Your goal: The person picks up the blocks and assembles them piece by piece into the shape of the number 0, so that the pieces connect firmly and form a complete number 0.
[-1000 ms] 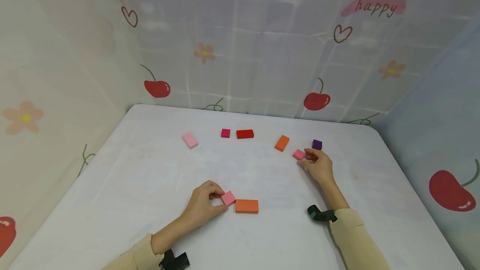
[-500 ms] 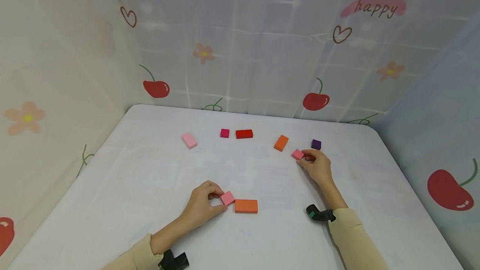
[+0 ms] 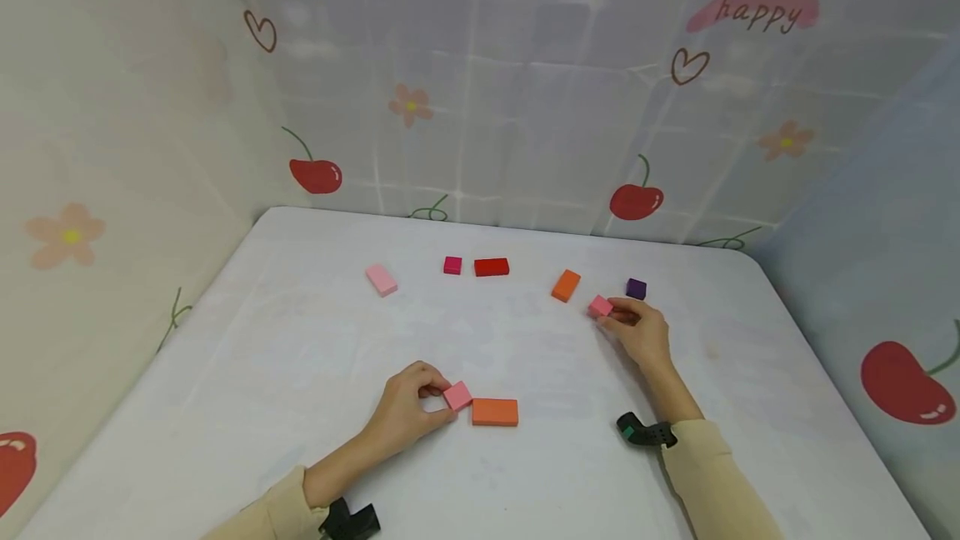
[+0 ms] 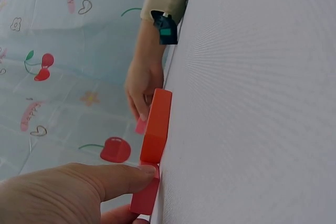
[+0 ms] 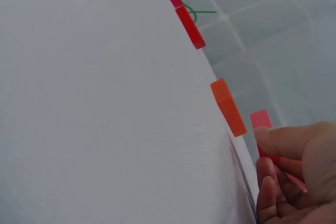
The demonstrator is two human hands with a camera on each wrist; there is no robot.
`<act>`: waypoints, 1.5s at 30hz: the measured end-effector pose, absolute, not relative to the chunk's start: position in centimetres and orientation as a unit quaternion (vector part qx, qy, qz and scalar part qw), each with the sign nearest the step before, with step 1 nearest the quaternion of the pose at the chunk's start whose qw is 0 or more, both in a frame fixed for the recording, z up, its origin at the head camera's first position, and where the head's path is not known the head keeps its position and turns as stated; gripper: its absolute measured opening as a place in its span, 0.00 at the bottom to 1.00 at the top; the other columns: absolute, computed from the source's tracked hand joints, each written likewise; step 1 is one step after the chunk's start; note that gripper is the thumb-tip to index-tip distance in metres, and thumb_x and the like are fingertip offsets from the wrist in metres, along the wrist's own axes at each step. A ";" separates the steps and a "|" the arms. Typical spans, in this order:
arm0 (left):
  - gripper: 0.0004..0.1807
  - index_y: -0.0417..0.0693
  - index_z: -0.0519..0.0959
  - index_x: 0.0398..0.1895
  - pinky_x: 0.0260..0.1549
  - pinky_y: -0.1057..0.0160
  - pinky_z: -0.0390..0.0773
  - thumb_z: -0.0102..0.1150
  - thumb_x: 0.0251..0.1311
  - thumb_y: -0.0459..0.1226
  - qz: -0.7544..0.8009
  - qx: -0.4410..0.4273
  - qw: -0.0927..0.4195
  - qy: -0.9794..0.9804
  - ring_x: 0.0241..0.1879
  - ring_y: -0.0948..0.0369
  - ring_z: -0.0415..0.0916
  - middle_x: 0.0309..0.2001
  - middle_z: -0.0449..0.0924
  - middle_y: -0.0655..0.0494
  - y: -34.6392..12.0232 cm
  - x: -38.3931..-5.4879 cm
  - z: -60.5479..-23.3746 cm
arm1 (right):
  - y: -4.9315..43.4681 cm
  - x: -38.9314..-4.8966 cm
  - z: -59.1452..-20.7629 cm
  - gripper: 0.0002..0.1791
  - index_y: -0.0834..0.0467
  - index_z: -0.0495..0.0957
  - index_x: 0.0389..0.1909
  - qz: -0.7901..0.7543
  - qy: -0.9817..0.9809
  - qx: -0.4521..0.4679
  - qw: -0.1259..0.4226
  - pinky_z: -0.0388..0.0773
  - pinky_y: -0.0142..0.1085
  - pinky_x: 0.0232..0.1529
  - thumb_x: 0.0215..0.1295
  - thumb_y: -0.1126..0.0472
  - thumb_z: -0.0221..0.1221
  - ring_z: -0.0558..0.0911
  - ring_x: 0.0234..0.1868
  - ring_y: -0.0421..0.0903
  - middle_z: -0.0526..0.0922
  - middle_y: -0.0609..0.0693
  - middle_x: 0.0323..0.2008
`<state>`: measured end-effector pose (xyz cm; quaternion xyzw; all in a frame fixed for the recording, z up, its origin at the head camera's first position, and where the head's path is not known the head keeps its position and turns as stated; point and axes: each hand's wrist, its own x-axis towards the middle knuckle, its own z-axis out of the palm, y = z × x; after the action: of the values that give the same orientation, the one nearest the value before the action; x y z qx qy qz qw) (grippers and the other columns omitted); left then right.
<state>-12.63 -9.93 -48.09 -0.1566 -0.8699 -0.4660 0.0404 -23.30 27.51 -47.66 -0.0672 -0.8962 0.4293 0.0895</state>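
Observation:
In the head view my left hand (image 3: 408, 411) pinches a pink block (image 3: 458, 396) between thumb and fingers. That block's corner meets the left end of a flat orange block (image 3: 495, 412); the left wrist view shows the thumb lying on the pink block (image 4: 145, 198) beside the orange block (image 4: 157, 127). Farther back on the right, my right hand (image 3: 639, 332) pinches a second small pink block (image 3: 600, 307). In the right wrist view the thumb covers part of this pink block (image 5: 261, 119), and the other fingers curl under it.
Along the back of the white table (image 3: 315, 340) lie a light pink block (image 3: 382, 280), a magenta block (image 3: 452, 266), a red block (image 3: 492, 267) and a smaller orange block (image 3: 566, 286). A purple block (image 3: 636, 288) sits just behind the right hand. Patterned curtains (image 3: 517, 107) surround the table.
The right thumb and fingers have drawn in on the small pink block. The left hand keeps its place with its pink block against the orange one.

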 end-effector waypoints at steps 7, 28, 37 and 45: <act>0.14 0.47 0.83 0.32 0.40 0.69 0.79 0.78 0.40 0.30 -0.466 -0.157 0.045 -0.870 0.36 0.66 0.76 0.35 0.77 0.62 -9.9 -12.6 -47.9 | 26.4 -21.6 -46.5 0.22 0.63 0.78 0.56 0.469 -0.882 -0.030 0.046 0.75 0.18 0.36 0.59 0.65 0.67 0.78 0.34 0.29 0.84 0.61 0.45; 0.14 0.48 0.83 0.32 0.40 0.69 0.80 0.78 0.40 0.31 -0.466 -0.161 0.044 -0.869 0.36 0.66 0.76 0.35 0.76 0.63 -10.0 -12.7 -48.1 | 21.3 -15.0 -46.4 0.19 0.61 0.83 0.46 0.492 -0.864 0.105 -0.002 0.77 0.26 0.33 0.51 0.65 0.72 0.78 0.31 0.36 0.84 0.53 0.34; 0.14 0.47 0.83 0.32 0.40 0.69 0.80 0.78 0.40 0.30 -0.467 -0.162 0.045 -0.868 0.36 0.65 0.77 0.35 0.76 0.62 -10.0 -12.7 -48.1 | 20.1 -13.9 -46.9 0.18 0.58 0.84 0.43 0.482 -0.867 0.126 -0.014 0.72 0.26 0.28 0.49 0.65 0.74 0.75 0.28 0.36 0.83 0.50 0.33; 0.14 0.47 0.83 0.32 0.40 0.69 0.80 0.78 0.41 0.31 -0.469 -0.160 0.042 -0.868 0.36 0.65 0.77 0.35 0.76 0.63 -10.0 -12.7 -48.2 | 19.6 -13.6 -47.2 0.19 0.59 0.84 0.43 0.479 -0.866 0.144 -0.005 0.72 0.26 0.27 0.48 0.65 0.74 0.74 0.28 0.35 0.83 0.50 0.33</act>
<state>-12.70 -9.99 -48.21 -0.1604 -0.8676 -0.4688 0.0423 -13.56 19.60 -47.19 0.1443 -0.8661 0.4786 -0.0048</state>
